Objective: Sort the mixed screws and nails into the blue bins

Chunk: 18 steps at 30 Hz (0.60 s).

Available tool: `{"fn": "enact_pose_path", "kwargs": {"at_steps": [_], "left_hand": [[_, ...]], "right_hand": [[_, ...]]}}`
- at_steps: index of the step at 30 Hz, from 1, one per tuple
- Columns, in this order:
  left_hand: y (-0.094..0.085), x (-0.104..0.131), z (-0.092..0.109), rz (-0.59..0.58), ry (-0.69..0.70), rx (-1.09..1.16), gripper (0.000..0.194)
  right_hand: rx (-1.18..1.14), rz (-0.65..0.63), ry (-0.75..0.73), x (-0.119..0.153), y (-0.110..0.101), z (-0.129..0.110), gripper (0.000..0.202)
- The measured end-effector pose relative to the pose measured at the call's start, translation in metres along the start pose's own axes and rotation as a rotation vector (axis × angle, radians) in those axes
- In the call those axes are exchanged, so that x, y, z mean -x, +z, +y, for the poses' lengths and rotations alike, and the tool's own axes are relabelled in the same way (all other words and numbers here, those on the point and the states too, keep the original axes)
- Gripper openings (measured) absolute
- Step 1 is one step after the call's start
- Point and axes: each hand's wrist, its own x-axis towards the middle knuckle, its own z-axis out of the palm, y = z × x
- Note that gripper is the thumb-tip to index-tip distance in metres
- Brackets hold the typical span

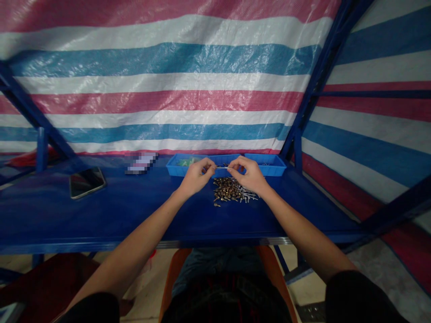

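A thin, pale metal rod spans the gap between my two hands, roughly level. At its left end, my left hand is closed in a pinch of thumb and fingertips. My right hand pinches the other end the same way. Just below the hands, a heap of small brass-coloured metal parts lies on the blue table. Silver pins are scattered at the heap's right side, partly under my right hand. What sits at the rod's ends is hidden by my fingers.
Behind my hands stand blue plastic trays: a left tray with greenish pieces, a middle tray and a right tray. A phone and a blurred-out flat item lie to the left. Striped sheeting closes off the back.
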Motion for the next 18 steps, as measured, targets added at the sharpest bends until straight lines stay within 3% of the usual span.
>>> {"fn": "enact_pose_path", "kwargs": {"at_steps": [9, 12, 16, 18], "left_hand": [[0.0, 0.0, -0.005, -0.079, -0.005, -0.069, 0.023], [0.002, 0.0, -0.008, -0.115, 0.028, -0.144, 0.023], [0.003, 0.002, -0.01, -0.181, 0.069, -0.24, 0.021], [0.003, 0.002, -0.01, -0.24, 0.076, -0.265, 0.021]], "right_hand": [[0.017, 0.015, 0.001, -0.002, -0.006, 0.004, 0.007], [0.131, 0.177, 0.053, -0.006, -0.021, 0.019, 0.007], [0.431, 0.48, 0.25, -0.006, -0.052, 0.048, 0.009], [0.519, 0.497, 0.351, -0.004, -0.064, 0.06, 0.018]]}}
